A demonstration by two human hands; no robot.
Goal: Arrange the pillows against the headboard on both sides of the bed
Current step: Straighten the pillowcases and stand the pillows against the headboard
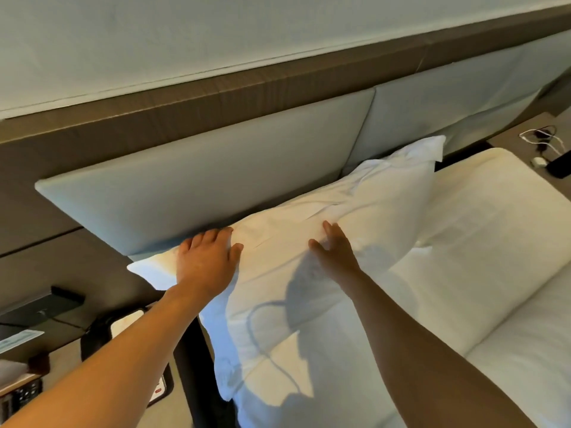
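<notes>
A white pillow (pixel 349 208) lies on the near side of the bed, its long edge against the padded grey headboard (pixel 191 180). My left hand (pixel 205 259) presses flat on the pillow's left end, fingers spread, right by the headboard. My right hand (pixel 335 248) rests on the middle of the pillow, its fingers pinching a fold of the case. A second white pillow (pixel 482 217) lies to the right, farther along the headboard, partly under the first one's corner.
A bedside table (pixel 46 359) at lower left carries a black phone (pixel 27 393), a dark box (pixel 40 307) and papers. At the far right another table holds white cables (pixel 537 137) and a dark device (pixel 560 168). White bedding (pixel 525 366) fills the lower right.
</notes>
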